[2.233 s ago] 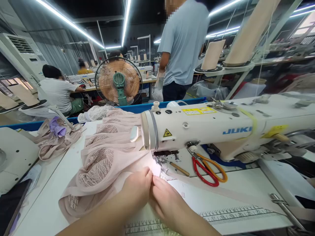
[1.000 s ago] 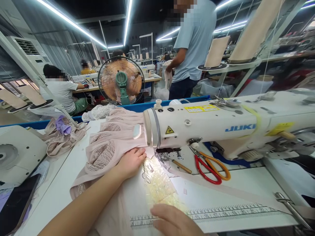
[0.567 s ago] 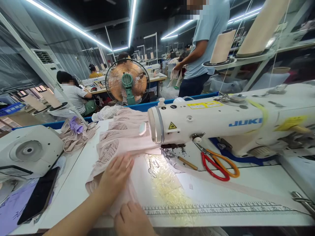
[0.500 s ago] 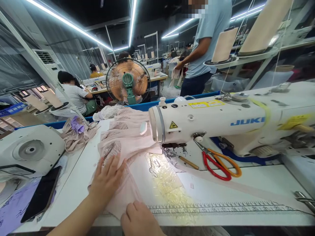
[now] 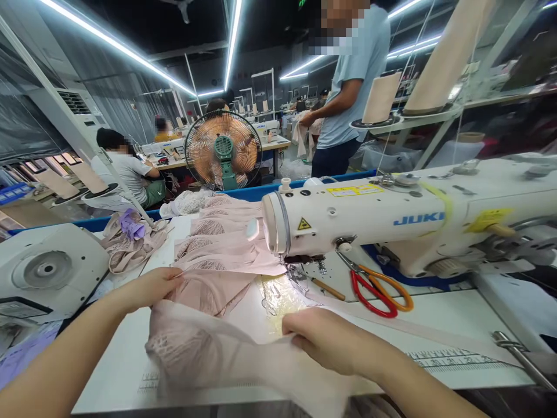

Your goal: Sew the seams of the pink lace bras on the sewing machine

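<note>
White sewing table [image 5: 439, 328] before the machine [image 5: 357, 220]: left hand [image 5: 152, 284] and right hand [image 5: 324, 339] each pinch an end of the pink lace piece [image 5: 200, 348] beside the stack [image 5: 217, 247], apparently straightening it; stitching would need its edge flat at the needle.

Table [image 5: 439, 310] bears scissors [image 5: 368, 271] (lace garments [image 5: 217, 249] too).

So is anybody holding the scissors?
No, the red-and-orange scissors lie flat under the JUKI sewing machine arm, with no hand on them.
</note>
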Available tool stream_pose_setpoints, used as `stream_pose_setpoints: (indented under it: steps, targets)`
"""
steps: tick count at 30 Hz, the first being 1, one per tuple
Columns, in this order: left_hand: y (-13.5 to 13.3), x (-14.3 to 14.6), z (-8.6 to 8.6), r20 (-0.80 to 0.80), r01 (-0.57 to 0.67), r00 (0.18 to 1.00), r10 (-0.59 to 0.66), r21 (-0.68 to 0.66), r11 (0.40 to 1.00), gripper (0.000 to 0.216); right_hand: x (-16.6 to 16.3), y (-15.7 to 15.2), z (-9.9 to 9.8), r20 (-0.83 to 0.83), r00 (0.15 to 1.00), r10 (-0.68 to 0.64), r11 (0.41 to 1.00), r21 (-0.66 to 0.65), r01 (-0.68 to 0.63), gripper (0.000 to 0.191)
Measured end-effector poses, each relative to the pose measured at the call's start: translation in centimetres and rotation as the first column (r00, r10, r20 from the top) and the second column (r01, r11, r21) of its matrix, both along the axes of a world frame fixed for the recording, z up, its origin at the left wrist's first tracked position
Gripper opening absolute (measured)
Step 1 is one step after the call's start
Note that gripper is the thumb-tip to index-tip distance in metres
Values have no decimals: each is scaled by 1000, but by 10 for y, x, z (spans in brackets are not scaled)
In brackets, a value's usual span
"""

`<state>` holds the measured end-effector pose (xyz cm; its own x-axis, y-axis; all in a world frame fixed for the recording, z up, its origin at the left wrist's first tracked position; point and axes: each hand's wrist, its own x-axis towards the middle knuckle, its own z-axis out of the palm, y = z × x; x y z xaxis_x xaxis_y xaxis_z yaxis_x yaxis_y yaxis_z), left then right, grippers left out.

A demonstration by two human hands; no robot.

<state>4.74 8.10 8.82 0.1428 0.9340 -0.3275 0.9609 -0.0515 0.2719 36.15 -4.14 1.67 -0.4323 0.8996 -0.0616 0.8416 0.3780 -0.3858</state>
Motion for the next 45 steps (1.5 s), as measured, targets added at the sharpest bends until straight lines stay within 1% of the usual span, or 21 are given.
stream_pose_setpoints:
  steps: [2, 4, 6, 8, 10, 12, 14, 16, 18, 21, 23, 25, 27, 29, 31, 32, 33, 34, 37, 39, 45]
  targets:
    - [11, 9, 1, -344, 128, 934, -92, 84, 988, 21, -16, 17, -16, 123, 984, -130, 987, 106, 117, 22]
    - [12, 26, -4, -453, 161, 890, -57, 196, 967, 22, -33, 27, -32, 150, 954, -261, 952, 205, 228, 25]
    - [5, 53, -16, -439, 250, 891, -115, 263, 932, 26, -46, 27, -44, 149, 926, -348, 914, 272, 300, 29]
    - [-3, 86, -35, -381, 427, 868, -319, 243, 871, 23, -54, 19, -54, 147, 911, -385, 895, 299, 330, 29]
    - [-7, 119, -58, -294, 545, 829, -476, 234, 806, 27, -60, 8, -65, 144, 912, -385, 889, 322, 325, 26]
    - [-4, 147, -80, -222, 607, 794, -566, 255, 752, 31, -65, 0, -79, 139, 916, -377, 880, 362, 307, 25]
    - [4, 167, -97, -190, 601, 799, -570, 284, 747, 25, -67, -3, -93, 91, 937, -338, 868, 415, 273, 31]
    - [17, 181, -109, -178, 542, 840, -512, 308, 782, 26, -65, -1, -102, 32, 963, -269, 865, 448, 227, 35]
    - [31, 189, -114, -163, 463, 886, -434, 322, 825, 32, -57, 5, -101, 1, 985, -173, 883, 444, 155, 37]
    - [47, 196, -111, -134, 378, 926, -353, 318, 870, 30, -40, 18, -87, -36, 999, 4, 947, 322, 8, 45]
    - [51, 196, -102, -110, 369, 929, -352, 318, 874, 28, -27, 26, -76, -75, 992, 104, 966, 247, -82, 49]
    - [45, 191, -92, -85, 409, 911, -404, 326, 852, 28, -17, 34, -69, -91, 982, 167, 963, 228, -143, 52]
    - [32, 180, -85, -68, 499, 860, -505, 315, 807, 25, -11, 40, -66, -112, 970, 216, 957, 221, -188, 54]
    - [14, 164, -84, -32, 654, 737, -675, 287, 700, 23, -8, 42, -65, -133, 964, 230, 955, 221, -197, 52]
    - [-1, 148, -92, 2, 783, 564, -826, 319, 535, 26, -8, 40, -66, -148, 966, 211, 959, 222, -175, 41]
    - [-7, 140, -98, -2, 810, 496, -868, 361, 462, 30, -8, 37, -68, -153, 968, 201, 962, 220, -165, 36]
    - [-11, 134, -105, -24, 814, 462, -887, 409, 413, 34, -9, 32, -70, -156, 969, 190, 963, 222, -153, 33]
    - [-14, 130, -112, -57, 802, 463, -885, 451, 391, 37, -8, 27, -72, -157, 970, 183, 962, 234, -144, 33]
    - [-16, 126, -129, -151, 769, 531, -834, 499, 399, 38, -4, 7, -82, -125, 980, 156, 935, 337, -106, 34]
    - [-15, 130, -135, -191, 764, 557, -808, 500, 408, 37, 2, -6, -89, -70, 990, 125, 892, 444, -81, 30]
    - [-16, 144, -134, -230, 721, 637, -736, 514, 464, 34, 14, -22, -94, 15, 1000, 12, 755, 655, -19, 31]
